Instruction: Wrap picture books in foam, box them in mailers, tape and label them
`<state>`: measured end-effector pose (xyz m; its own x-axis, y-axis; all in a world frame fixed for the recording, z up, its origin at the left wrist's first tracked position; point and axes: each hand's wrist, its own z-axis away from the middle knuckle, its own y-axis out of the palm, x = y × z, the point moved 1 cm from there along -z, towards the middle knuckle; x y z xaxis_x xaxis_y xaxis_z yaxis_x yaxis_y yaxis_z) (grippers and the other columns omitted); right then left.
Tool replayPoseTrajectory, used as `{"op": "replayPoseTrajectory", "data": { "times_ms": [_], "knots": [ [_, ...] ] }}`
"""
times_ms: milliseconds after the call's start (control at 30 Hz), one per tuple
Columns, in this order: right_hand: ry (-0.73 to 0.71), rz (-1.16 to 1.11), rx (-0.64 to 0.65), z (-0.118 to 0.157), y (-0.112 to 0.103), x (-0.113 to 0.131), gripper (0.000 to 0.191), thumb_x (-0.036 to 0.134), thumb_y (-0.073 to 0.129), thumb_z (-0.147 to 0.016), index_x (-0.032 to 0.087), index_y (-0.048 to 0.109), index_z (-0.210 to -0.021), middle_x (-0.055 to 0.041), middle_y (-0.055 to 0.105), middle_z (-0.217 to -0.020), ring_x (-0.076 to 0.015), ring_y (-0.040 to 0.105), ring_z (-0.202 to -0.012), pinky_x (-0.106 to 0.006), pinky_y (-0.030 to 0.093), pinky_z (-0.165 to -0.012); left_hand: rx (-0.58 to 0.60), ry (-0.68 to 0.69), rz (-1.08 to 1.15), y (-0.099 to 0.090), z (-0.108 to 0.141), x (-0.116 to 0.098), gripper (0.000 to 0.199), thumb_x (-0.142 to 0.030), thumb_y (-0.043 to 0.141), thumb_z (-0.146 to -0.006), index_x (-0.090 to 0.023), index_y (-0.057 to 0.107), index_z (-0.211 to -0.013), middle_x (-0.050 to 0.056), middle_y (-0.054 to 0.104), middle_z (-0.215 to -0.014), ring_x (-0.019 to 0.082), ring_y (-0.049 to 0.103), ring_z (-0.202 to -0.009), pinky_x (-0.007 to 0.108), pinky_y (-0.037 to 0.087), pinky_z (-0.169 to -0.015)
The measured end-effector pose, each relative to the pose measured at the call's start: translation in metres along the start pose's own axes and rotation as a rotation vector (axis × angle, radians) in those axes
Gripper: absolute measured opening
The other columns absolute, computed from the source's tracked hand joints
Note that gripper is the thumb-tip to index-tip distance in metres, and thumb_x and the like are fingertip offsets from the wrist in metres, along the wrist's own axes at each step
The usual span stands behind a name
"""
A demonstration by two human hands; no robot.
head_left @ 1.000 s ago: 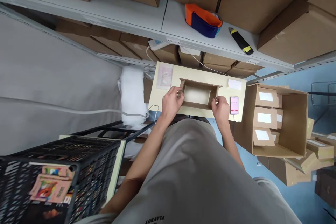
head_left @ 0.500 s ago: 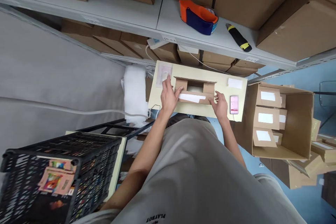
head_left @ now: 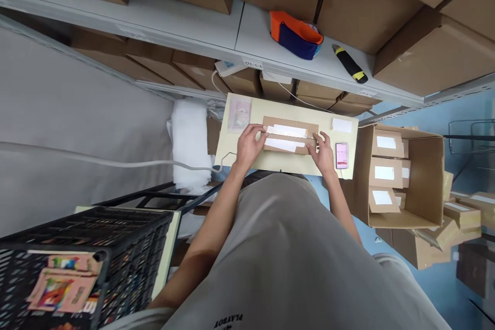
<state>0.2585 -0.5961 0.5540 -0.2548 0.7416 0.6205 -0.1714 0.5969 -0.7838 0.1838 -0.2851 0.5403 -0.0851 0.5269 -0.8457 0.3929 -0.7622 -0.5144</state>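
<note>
On the cream-coloured table (head_left: 297, 166) lies a small cardboard box (head_left: 288, 137), its two long top flaps folded in to meet at a seam. A white label strip shows on each flap. My left hand (head_left: 249, 145) grips the box's left end, fingertips on the top flap and thumb at the near flap. At the right end my right hand (head_left: 322, 152) holds the flaps together with thumb and fingers. The inside of the box is hidden.
A phone (head_left: 341, 155) and a white paper slip (head_left: 342, 125) lie right of the box. A large carton (head_left: 427, 180) holds several labelled boxes. On the shelf above sit a tape dispenser (head_left: 296, 36) and a cutter (head_left: 350, 64). A black crate (head_left: 131, 258) stands at lower left.
The far flap, upright before with the box open, is now folded down over the opening. My left hand has moved from the far left corner onto the box's left end.
</note>
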Motion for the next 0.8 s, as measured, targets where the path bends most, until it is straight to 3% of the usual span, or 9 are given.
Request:
{"op": "replayPoseTrajectory", "data": {
  "times_ms": [167, 267, 433, 567, 800],
  "knots": [
    [0.006, 0.009, -0.094, -0.037, 0.015, 0.002, 0.040, 0.063, 0.063, -0.106, 0.026, 0.067, -0.121, -0.0182, 0.064, -0.155, -0.0348, 0.066, -0.136, -0.051, 0.065, -0.102, -0.041, -0.071, 0.003, 0.011, -0.011, 0.008, 0.009, -0.035, 0.073, -0.101, -0.027, 0.074, -0.097, 0.010, 0.077, -0.122, 0.033, 0.074, -0.120, 0.047, 0.058, -0.114],
    [-0.002, -0.023, -0.130, -0.064, 0.026, 0.006, 0.032, 0.059, 0.059, -0.108, 0.027, 0.061, -0.107, -0.0178, 0.068, -0.145, -0.0334, 0.060, -0.142, -0.053, 0.057, -0.114, -0.070, -0.159, 0.007, 0.029, -0.023, 0.009, 0.022, -0.042, 0.081, -0.097, -0.026, 0.067, -0.099, 0.013, 0.072, -0.118, 0.036, 0.072, -0.117, 0.052, 0.057, -0.115],
    [-0.030, -0.035, -0.142, -0.088, 0.030, 0.007, 0.032, 0.057, 0.057, -0.110, 0.029, 0.053, -0.096, -0.0164, 0.071, -0.142, -0.0326, 0.062, -0.134, -0.055, 0.051, -0.118, -0.074, -0.163, 0.162, 0.055, -0.036, 0.014, 0.045, -0.055, 0.071, -0.106, -0.023, 0.061, -0.137, 0.017, 0.068, -0.150, 0.035, 0.063, -0.145, 0.051, 0.051, -0.127],
    [-0.013, -0.032, -0.160, -0.076, 0.031, 0.008, 0.035, 0.059, 0.051, -0.113, 0.030, 0.049, -0.094, -0.0139, 0.074, -0.131, -0.0310, 0.063, -0.136, -0.052, 0.051, -0.118, 0.003, -0.123, 0.289, 0.052, -0.037, 0.022, 0.073, -0.069, 0.067, -0.105, -0.026, 0.055, -0.163, 0.015, 0.055, -0.175, 0.034, 0.047, -0.168, 0.050, 0.038, -0.140],
    [0.042, -0.140, -0.166, -0.014, 0.042, 0.017, 0.029, 0.056, 0.049, -0.114, 0.030, 0.050, -0.100, -0.0116, 0.072, -0.117, -0.0319, 0.061, -0.146, -0.052, 0.048, -0.119, 0.046, -0.166, 0.297, 0.035, -0.003, 0.026, 0.068, -0.071, 0.055, -0.110, -0.027, 0.060, -0.161, 0.013, 0.065, -0.167, 0.032, 0.060, -0.157, 0.050, 0.045, -0.135]
  ]
}}
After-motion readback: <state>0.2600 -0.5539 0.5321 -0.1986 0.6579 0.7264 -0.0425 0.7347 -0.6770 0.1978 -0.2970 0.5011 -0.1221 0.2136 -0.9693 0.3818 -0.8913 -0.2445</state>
